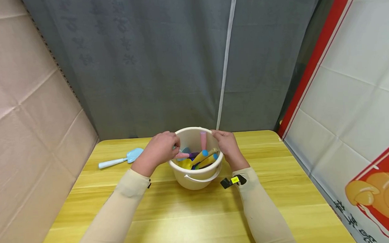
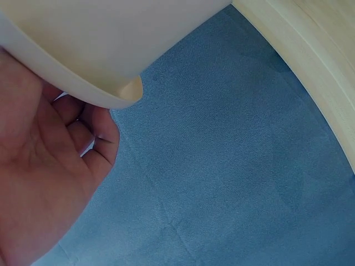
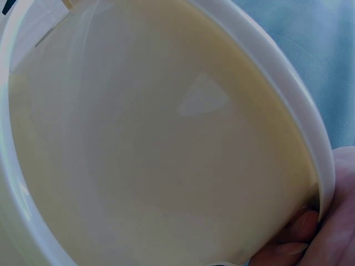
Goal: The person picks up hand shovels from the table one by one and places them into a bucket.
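A white bucket [image 1: 192, 177] with a handle stands on the table, filled with toy tools: a pink handle [image 1: 203, 139], yellow handles with blue ends [image 1: 200, 156], a purple piece and light-blue parts. My left hand [image 1: 161, 147] curls over the left rim, palm and bent fingers showing in the left wrist view; a bit of something light blue peeks out at its fingers, and I cannot tell its kind. At the right rim, my right hand [image 1: 226, 145] pinches the bucket wall, its fingertips [image 3: 302, 227] inside the bucket in the right wrist view.
A light-blue toy shovel [image 1: 131, 156] with a pale handle lies left of the bucket on the wooden table [image 1: 172, 222]. Behind the table hangs a grey curtain [image 1: 141, 66]. White-covered walls [image 1: 351, 91] flank both sides.
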A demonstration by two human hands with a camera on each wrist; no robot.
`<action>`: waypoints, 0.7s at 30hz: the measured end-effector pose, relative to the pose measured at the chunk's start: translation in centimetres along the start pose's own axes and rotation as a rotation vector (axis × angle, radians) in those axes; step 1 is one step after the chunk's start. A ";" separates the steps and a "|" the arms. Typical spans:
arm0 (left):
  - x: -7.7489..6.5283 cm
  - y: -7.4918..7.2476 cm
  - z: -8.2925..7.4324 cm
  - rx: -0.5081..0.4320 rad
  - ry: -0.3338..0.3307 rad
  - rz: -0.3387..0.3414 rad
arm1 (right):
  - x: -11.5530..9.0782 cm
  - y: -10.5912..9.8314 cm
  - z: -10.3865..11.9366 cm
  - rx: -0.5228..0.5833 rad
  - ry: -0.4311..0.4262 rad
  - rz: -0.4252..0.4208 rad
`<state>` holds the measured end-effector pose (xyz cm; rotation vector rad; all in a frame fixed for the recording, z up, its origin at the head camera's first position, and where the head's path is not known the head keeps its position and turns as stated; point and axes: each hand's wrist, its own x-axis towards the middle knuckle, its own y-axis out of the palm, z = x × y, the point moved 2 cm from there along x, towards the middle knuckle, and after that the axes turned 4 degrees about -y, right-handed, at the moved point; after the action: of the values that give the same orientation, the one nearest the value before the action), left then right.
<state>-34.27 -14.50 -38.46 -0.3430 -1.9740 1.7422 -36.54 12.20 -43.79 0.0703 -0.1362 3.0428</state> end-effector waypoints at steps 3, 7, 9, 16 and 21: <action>0.0 0.0 0.0 -0.013 -0.008 0.004 | 0.0 0.0 0.0 0.004 0.000 0.003; -0.2 0.0 0.1 -0.045 -0.014 0.006 | 0.0 0.1 0.0 0.002 0.003 0.003; -0.3 0.0 0.3 -0.082 -0.019 0.003 | 0.0 0.1 0.0 -0.002 0.003 0.003; -1.1 -0.2 1.4 -0.242 -0.019 -0.067 | 0.0 0.0 -0.1 0.001 0.001 0.008; -1.7 -0.5 2.5 -0.315 -0.038 -0.096 | 0.1 -0.1 -0.2 -0.002 0.001 0.012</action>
<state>-33.98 -17.56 -38.50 -0.3146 -2.2560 1.3887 -36.63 12.28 -43.94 0.0685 -0.1405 3.0543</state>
